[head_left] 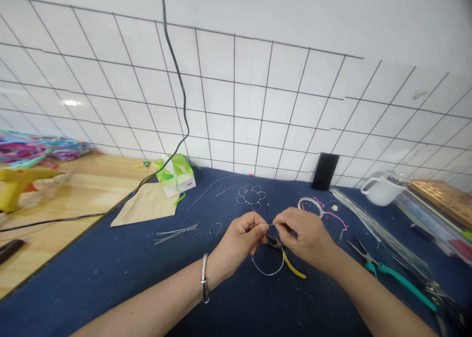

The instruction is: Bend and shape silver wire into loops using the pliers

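"How was our light?"

"We had plenty: the wall (250,101) was bright and evenly lit, with white glare at its left. The wire (271,275) gleamed thinly against dark cloth (121,273)."

"And our sharpness?"

"We saw softness at both sides: the strips (40,147), far left, and the mug (385,189), right, looked blurred. Our wide view slanted the outer grid (234,81), left small breaks in it, and darkened the top right corner."

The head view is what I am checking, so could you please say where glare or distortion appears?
Head view: bright glare at left on the tiled wall; head view: that wall's grid splays outward toward both sides; head view: the colourful strips at the left edge look soft.
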{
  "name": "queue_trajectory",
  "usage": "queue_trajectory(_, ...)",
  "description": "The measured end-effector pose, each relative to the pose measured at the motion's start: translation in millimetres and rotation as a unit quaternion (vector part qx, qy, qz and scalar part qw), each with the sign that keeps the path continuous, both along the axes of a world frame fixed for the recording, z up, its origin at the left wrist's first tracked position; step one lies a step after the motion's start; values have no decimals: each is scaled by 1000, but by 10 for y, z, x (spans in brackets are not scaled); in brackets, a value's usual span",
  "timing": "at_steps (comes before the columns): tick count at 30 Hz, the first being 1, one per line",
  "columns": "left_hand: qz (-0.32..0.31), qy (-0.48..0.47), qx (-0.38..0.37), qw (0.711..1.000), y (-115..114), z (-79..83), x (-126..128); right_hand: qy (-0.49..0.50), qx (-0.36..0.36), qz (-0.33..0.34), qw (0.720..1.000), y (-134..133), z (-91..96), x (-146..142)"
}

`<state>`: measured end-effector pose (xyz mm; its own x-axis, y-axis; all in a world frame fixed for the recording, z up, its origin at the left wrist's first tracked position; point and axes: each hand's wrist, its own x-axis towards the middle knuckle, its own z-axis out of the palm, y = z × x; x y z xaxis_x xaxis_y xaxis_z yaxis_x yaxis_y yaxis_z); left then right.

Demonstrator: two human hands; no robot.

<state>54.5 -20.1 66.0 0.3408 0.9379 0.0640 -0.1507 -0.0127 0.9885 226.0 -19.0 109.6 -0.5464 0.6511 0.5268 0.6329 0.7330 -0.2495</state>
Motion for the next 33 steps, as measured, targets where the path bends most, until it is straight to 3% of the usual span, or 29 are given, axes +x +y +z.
queue_trajectory(14, 21, 30, 8, 999, -8, 6, -3, -21, 3, 20, 1000, 9, -11, 6)
queue_trajectory(21, -59, -20, -63, 996, 29, 15, -32, -102, 30, 92, 990, 46, -19, 74)
queue_trajectory(24, -63, -18, -60, 996, 37, 17, -41, -43, -23, 50, 998, 32, -20, 46)
queue_trajectory(27, -8, 49, 9, 999, 33, 23, -52, 40, -108, -27, 993, -6, -14, -30)
queue_trajectory(30, 50, 129, 111, 984, 18, 27, -66, 113, -210, -71, 969, -31, -4, -97)
queue_trajectory(33, 53, 138, 128, 981, 4, 25, -70, 176, -324, -66, 927, -21, -2, -109)
